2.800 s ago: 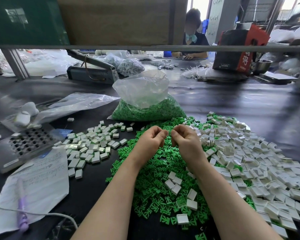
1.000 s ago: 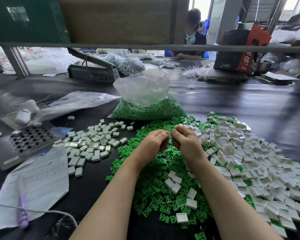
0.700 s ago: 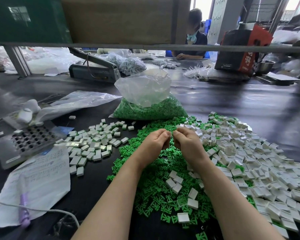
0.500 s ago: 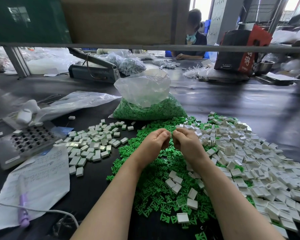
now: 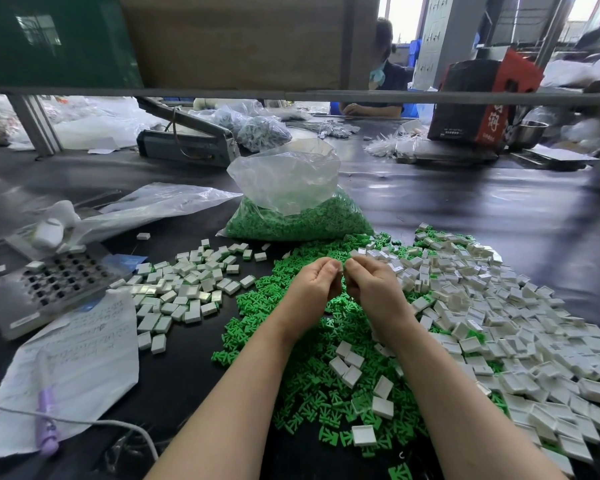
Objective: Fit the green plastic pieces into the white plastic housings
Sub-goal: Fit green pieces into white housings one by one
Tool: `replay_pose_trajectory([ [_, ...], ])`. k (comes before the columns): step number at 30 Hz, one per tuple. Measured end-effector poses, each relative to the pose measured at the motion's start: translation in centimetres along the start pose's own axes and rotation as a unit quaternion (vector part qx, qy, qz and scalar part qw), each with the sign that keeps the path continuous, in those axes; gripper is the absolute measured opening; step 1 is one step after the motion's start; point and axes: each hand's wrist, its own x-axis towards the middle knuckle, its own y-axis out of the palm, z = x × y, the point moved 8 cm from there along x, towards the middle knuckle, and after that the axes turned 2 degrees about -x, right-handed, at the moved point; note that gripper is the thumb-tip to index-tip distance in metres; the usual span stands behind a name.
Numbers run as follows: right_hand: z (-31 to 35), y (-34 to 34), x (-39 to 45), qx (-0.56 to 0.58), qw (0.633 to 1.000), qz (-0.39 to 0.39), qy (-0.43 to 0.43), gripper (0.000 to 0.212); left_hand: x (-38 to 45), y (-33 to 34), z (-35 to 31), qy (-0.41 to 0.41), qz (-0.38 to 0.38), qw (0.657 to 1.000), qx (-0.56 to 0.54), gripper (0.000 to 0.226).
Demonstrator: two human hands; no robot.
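My left hand (image 5: 312,287) and my right hand (image 5: 373,289) are held together above the loose heap of green plastic pieces (image 5: 312,386). Their curled fingertips meet and pinch a small plastic part, which the fingers almost wholly hide. A wide heap of white plastic housings (image 5: 499,327) spreads to the right, and a few lie on the green heap. A smaller group of white housings (image 5: 187,292) lies to the left. Behind the hands stands an open clear bag of green pieces (image 5: 302,216).
On the left are a metal jig plate with holes (image 5: 56,282), a written paper sheet (image 5: 77,365) with a purple pen (image 5: 47,424), a white cable and a flat plastic bag (image 5: 153,206). A sealing machine (image 5: 187,142), a red box (image 5: 482,102) and a seated person are beyond a low rail (image 5: 291,95).
Both hands have stayed over the green heap with fingertips together, shifting only slightly as the fingers work. Nothing on the table has moved.
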Motion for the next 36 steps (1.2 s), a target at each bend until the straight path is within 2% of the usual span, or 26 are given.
replay_pose_trajectory([
  [6, 0.2, -0.2, -0.1, -0.025, 0.999, -0.012, -0.024, 0.029, 0.0, 0.2, 0.3, -0.002, -0.007, 1.000, 0.001, 0.031],
  [9, -0.2, -0.2, -0.1, 0.026, 0.999, -0.022, 0.006, 0.026, 0.0, 0.5, 0.4, -0.013, 0.007, 1.000, -0.025, 0.028],
  [12, -0.5, -0.3, 0.0, 0.071, 0.997, -0.034, 0.026, 0.033, -0.2, 0.8, 0.3, -0.021, 0.015, 0.998, -0.050, 0.028],
  [16, 0.4, -0.8, -0.2, -0.044, 0.996, -0.071, -0.034, 0.037, 0.0, 0.6, 0.1, -0.017, -0.003, 1.000, -0.013, 0.030],
  [18, 0.7, -0.8, -0.3, -0.067, 0.992, -0.097, -0.051, 0.038, 0.1, 0.5, 0.1, -0.014, -0.008, 1.000, -0.004, 0.030],
  [22, -0.3, -1.7, -0.2, 0.046, 0.990, -0.130, 0.013, 0.039, -0.1, 0.1, -0.1, -0.009, -0.001, 1.000, -0.015, 0.036],
  [25, -0.7, -1.9, -0.1, 0.080, 0.989, -0.119, 0.031, 0.040, -0.1, 0.1, -0.4, -0.005, 0.012, 1.000, -0.020, 0.036],
  [29, -0.1, -0.8, -0.1, 0.067, 0.994, -0.081, 0.009, 0.040, -0.3, 0.5, -0.5, -0.005, 0.012, 1.000, -0.028, 0.033],
  [36, 0.4, -0.6, -0.2, 0.051, 0.996, -0.073, -0.011, 0.040, -0.3, 0.7, -0.6, -0.007, 0.018, 0.999, -0.039, 0.031],
])
